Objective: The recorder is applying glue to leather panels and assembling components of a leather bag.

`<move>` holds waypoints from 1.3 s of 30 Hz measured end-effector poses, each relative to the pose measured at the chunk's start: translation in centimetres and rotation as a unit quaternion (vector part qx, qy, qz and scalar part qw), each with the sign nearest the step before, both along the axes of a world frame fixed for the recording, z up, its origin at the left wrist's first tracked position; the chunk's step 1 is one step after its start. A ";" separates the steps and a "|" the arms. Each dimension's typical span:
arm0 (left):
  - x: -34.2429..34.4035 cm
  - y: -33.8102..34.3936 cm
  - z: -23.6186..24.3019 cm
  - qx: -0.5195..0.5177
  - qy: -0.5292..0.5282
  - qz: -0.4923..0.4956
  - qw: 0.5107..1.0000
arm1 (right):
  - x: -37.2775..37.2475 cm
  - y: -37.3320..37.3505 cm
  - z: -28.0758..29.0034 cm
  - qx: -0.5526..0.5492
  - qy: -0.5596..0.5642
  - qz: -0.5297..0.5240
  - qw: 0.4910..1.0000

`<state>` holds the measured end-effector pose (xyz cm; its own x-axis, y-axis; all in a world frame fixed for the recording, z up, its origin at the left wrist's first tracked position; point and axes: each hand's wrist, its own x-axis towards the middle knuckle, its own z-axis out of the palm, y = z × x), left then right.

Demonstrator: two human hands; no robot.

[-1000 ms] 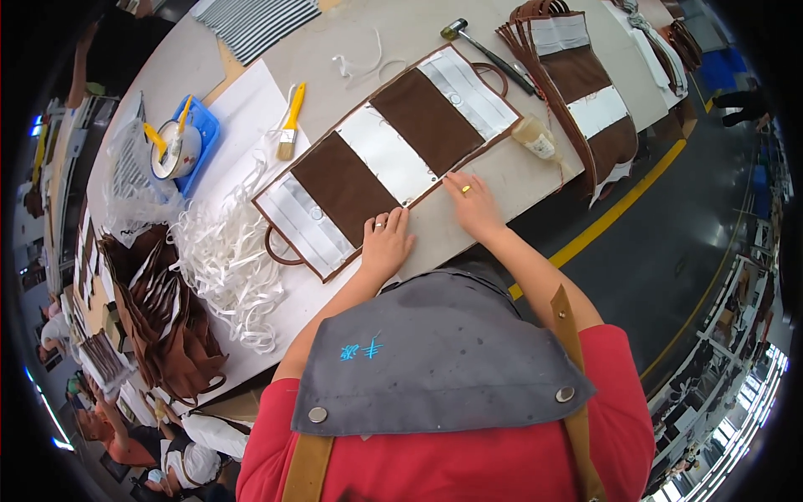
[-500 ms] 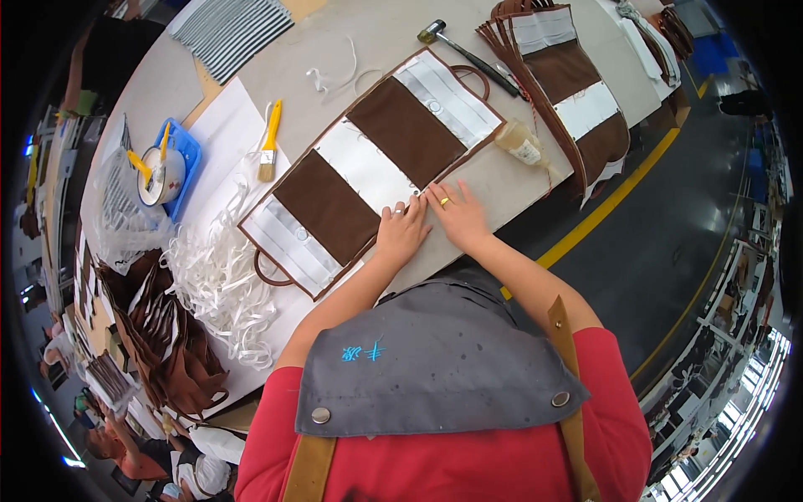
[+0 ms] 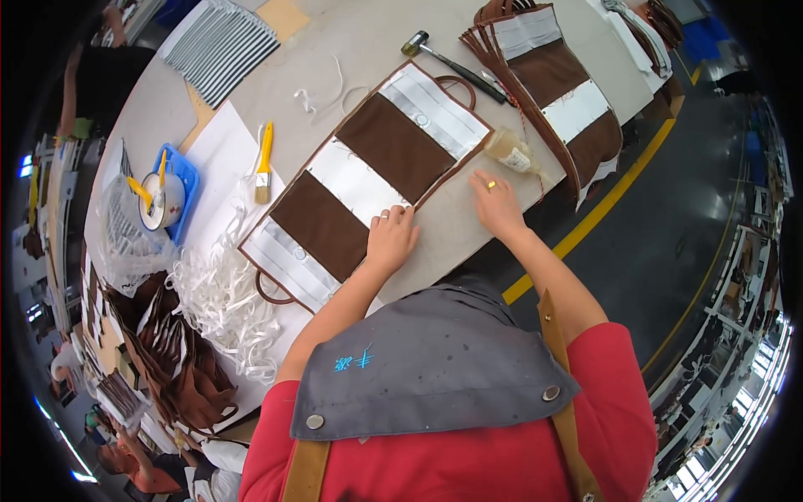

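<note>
Touching the near edge of a long, flat brown fabric panel with white bands and dark piping (image 3: 395, 138), the fingers of the left hand (image 3: 392, 241) are lying close together and slightly bent beside its middle white band; whether they are pinching the edge, I cannot tell. The panel is extending beyond these fingertips, slanting from their lower left to their upper right, with a curved brown handle loop (image 3: 465, 89) projecting at its far end. The fingers of the right hand (image 3: 499, 207) are reaching forward, loosely extended and a little parted, over the pale tabletop (image 3: 452, 243), just beside the panel's near edge and apart from it. A translucent bottle with a pale label (image 3: 512, 151) is lying just beyond the right fingertips, and a black-handled hammer (image 3: 456, 65) is lying farther beyond them, past the panel.
</note>
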<state>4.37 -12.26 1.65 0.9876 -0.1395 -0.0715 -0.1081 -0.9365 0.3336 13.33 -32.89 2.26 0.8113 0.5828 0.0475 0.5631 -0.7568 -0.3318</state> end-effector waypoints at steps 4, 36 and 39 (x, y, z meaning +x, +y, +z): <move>0.1 -0.3 0.1 -0.037 -0.034 -0.057 0.997 | -3.4 -0.8 -1.0 -0.002 0.056 0.025 0.998; 6.8 -4.6 -1.5 0.112 -0.012 -0.107 0.988 | 0.8 2.2 -2.2 -0.077 -0.044 -0.007 0.996; 7.0 -4.5 -1.7 0.120 -0.015 -0.123 0.985 | 1.5 2.3 -2.8 -0.016 -0.032 -0.020 0.999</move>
<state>11.37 -16.74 -0.01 0.9278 -0.3584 -0.1033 -0.3489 -0.9319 0.0992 14.82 -30.60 -0.50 0.8300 0.5517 0.0818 0.5511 -0.7888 -0.2721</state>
